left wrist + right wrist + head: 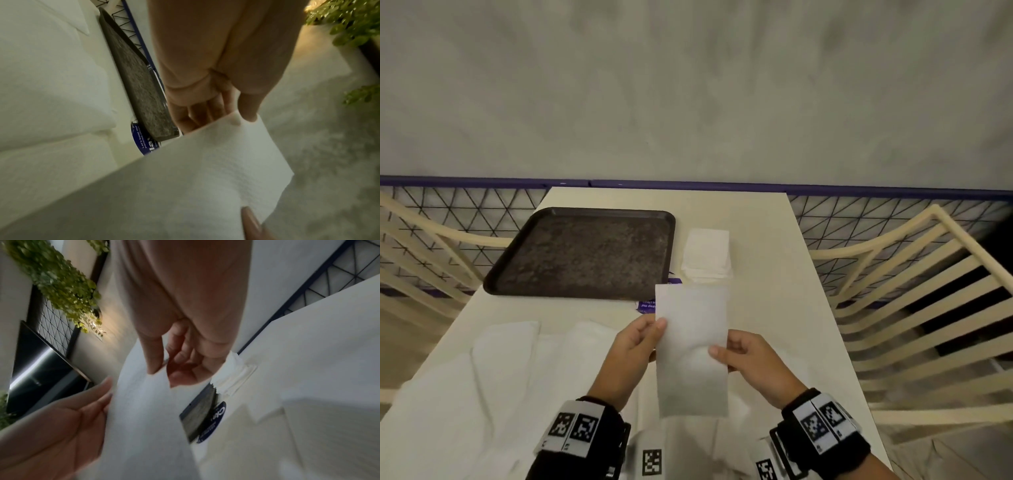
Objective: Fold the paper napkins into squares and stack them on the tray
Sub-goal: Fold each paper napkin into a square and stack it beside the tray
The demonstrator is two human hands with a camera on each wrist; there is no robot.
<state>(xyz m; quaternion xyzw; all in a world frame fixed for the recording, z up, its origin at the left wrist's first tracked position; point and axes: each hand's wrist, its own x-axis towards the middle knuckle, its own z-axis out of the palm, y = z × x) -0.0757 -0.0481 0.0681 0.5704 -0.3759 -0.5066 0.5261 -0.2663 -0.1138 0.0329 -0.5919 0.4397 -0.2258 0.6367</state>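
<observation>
Early stage, I judge: tray lying bare; left hand and right hand pinching opposite edges of one long half-folded napkin, lifted above the table; napkin pile waiting beside tray.

My hands are bare. Each of my wrists wears a wide black strap bearing white panels printed with black square-patterned markers; my right wrist's band also shows a buckle.

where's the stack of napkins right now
In the head view the napkin stack sits on the table, just right of the dark tray, beyond the held napkin.
</observation>
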